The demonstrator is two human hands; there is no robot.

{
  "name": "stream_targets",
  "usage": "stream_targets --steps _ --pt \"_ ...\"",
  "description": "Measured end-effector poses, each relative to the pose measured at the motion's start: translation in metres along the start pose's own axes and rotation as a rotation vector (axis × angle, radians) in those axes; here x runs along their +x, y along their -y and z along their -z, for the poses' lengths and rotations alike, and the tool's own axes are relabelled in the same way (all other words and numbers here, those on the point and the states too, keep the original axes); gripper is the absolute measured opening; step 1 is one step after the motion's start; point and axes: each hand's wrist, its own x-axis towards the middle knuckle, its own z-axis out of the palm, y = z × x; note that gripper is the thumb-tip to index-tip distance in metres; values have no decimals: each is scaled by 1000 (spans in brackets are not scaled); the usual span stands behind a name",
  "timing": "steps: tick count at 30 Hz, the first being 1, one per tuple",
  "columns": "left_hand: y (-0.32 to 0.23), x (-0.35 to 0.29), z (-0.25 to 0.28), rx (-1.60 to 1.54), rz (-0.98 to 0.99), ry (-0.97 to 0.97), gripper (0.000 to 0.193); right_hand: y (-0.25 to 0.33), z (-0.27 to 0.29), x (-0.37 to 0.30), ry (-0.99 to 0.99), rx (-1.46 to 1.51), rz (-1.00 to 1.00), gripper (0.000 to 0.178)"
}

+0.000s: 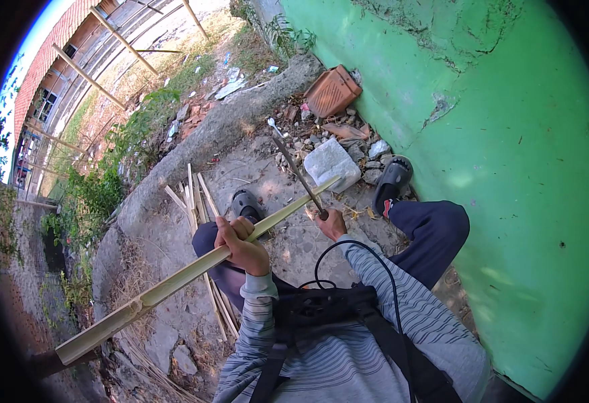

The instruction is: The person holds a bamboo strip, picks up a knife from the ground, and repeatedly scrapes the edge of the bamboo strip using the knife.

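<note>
My left hand (243,248) is closed around a long split bamboo strip (180,285), its hollow side partly showing. The strip slants from the lower left up to the middle, over my left knee. In my right hand (333,224) is the handle of a long, narrow, dark-bladed knife (296,168), its blade pointing up and to the left. The blade crosses the strip near its far end; whether the two touch I cannot tell. Thinner bamboo strips (197,201) lie on the ground beside my left leg and pass under the held piece.
A white block (333,164) sits between my feet, among rubble. Behind it an orange-brown plastic basket (333,91) leans by the green wall (509,168) on my right. A low concrete ledge (194,144) curves along the left. A black cable (392,282) loops over my right forearm.
</note>
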Motion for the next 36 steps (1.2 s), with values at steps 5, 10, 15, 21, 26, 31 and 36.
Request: stream_targets --steps 5,10,15,21,26,31,36 --pt "-1 10 15 22 -18 -4 49 38 1 -11 133 66 133 28" --pt "8 7 6 -31 11 18 47 -56 1 20 -76 -18 -65 30" --pt "5 12 16 9 6 2 44 -46 -4 18 -58 -66 -63 30" --pt "2 17 9 -10 22 -23 51 -10 -3 0 35 -7 67 29" --pt "2 16 5 18 29 13 45 -48 3 11 -21 -39 -158 28" --pt "4 18 6 11 45 7 46 -75 0 16 -48 -38 -101 29" --pt "5 22 13 12 49 -1 47 -24 -5 -1 26 26 -104 30"
